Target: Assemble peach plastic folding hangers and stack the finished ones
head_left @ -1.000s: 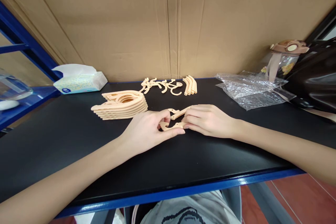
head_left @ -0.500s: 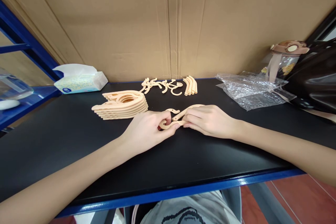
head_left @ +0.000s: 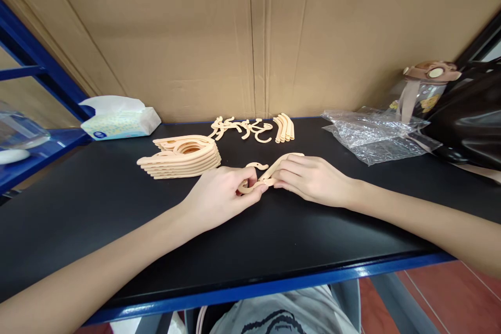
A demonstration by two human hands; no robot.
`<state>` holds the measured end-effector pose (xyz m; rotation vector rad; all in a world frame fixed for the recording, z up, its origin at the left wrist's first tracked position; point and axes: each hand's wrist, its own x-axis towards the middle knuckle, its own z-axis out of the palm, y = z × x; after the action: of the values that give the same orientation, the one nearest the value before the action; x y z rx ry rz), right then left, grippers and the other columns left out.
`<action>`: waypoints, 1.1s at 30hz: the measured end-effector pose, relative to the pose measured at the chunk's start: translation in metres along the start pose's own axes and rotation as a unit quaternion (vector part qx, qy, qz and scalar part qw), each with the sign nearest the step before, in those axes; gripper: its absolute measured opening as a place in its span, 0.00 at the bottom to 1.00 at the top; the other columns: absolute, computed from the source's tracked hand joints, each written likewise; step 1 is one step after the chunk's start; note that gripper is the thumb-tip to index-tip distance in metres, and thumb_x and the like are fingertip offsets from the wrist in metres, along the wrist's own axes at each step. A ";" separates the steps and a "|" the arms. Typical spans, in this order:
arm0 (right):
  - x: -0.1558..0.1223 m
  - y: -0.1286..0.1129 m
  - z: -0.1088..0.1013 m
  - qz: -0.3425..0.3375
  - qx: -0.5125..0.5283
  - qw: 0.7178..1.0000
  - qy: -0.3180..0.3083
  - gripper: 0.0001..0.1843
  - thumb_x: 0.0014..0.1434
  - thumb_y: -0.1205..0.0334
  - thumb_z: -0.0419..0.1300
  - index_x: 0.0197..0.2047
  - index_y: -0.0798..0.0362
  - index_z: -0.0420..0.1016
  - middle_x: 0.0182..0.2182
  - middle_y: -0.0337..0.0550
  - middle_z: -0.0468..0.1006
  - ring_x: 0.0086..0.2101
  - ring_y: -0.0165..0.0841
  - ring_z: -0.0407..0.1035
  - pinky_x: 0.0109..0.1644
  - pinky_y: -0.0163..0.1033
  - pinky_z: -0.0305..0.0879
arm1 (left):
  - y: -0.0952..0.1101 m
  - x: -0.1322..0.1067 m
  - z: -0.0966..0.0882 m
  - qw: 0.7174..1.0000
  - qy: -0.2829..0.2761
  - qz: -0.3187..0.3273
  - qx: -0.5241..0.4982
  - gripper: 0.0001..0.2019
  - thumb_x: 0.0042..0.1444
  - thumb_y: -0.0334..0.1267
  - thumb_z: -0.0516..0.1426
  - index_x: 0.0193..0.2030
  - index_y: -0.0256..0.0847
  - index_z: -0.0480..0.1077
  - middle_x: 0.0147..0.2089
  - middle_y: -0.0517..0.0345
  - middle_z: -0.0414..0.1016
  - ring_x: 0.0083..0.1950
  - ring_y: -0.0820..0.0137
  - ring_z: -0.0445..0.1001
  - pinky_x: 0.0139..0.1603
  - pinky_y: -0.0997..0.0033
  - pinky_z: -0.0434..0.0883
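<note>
My left hand point(head_left: 219, 190) is closed on a beige S-curved hanger hook point(head_left: 247, 188), pinching it between thumb and fingers. A beige hanger arm point(head_left: 279, 162) sits in my closed right hand point(head_left: 315, 180). The lower end of the arm meets the straight end of the hook between my fingertips; whether they are joined, I cannot tell. Just beyond my left fingers shows another beige curved piece point(head_left: 257, 165), partly hidden by that hand. Left of my hands, a stack of folded beige hangers point(head_left: 180, 159) lies on the black tabletop point(head_left: 250, 250).
At the back lie several loose hooks point(head_left: 223, 128) and a row of hanger arms point(head_left: 284, 128). A tissue pack point(head_left: 121, 121) stands back left. Crumpled clear plastic point(head_left: 368, 133), a drinking bottle point(head_left: 425, 88) and a dark bag point(head_left: 469, 115) are on the right. Cardboard point(head_left: 176, 36) closes off the rear.
The hanger arm has shifted and turned slightly, its lower end coming down onto the end of the hook. My hands have barely moved.
</note>
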<state>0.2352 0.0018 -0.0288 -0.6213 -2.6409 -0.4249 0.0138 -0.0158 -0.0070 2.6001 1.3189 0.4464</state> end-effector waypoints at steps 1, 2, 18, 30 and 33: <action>0.000 0.000 0.000 0.000 -0.002 1.000 0.004 0.15 0.67 0.62 0.45 0.39 0.56 0.72 0.35 0.46 0.76 0.39 0.34 0.69 0.42 0.39 0.68 | 0.000 0.000 0.000 1.000 -0.002 -0.001 0.000 0.17 0.59 0.50 0.50 0.25 0.40 0.62 0.19 0.67 0.60 0.21 0.77 0.58 0.24 0.76 0.51; 0.000 -0.001 -0.001 0.000 -0.006 1.000 0.008 0.15 0.67 0.62 0.46 0.39 0.57 0.72 0.35 0.45 0.76 0.39 0.34 0.69 0.42 0.39 0.68 | 0.000 0.000 0.000 1.000 -0.002 -0.001 -0.001 0.17 0.59 0.49 0.51 0.25 0.40 0.62 0.19 0.68 0.60 0.21 0.77 0.58 0.25 0.76 0.51; 0.000 -0.004 -0.003 -0.001 -0.090 0.994 0.056 0.15 0.67 0.63 0.47 0.35 0.56 0.72 0.34 0.41 0.77 0.34 0.30 0.71 0.32 0.34 0.63 | 0.002 0.001 -0.004 1.000 0.003 0.009 -0.017 0.16 0.59 0.47 0.51 0.25 0.40 0.62 0.21 0.66 0.64 0.21 0.76 0.60 0.24 0.76 0.52; 0.000 -0.003 -0.001 0.011 -0.051 0.999 -0.007 0.14 0.67 0.62 0.46 0.37 0.57 0.70 0.36 0.44 0.75 0.30 0.30 0.69 0.32 0.35 0.63 | 0.001 0.001 -0.003 1.000 -0.010 0.010 -0.013 0.18 0.60 0.50 0.49 0.25 0.40 0.62 0.21 0.66 0.63 0.21 0.76 0.59 0.23 0.76 0.50; 0.000 -0.003 -0.002 0.008 -0.034 0.999 -0.014 0.14 0.68 0.62 0.45 0.38 0.57 0.70 0.38 0.47 0.75 0.34 0.32 0.70 0.36 0.37 0.66 | 0.001 0.001 -0.003 1.000 -0.013 -0.001 -0.014 0.18 0.60 0.50 0.50 0.25 0.40 0.61 0.20 0.66 0.63 0.21 0.76 0.59 0.23 0.76 0.50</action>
<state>0.2339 -0.0015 -0.0280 -0.6728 -2.6562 -0.5076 0.0140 -0.0154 -0.0038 2.5729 1.2960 0.4255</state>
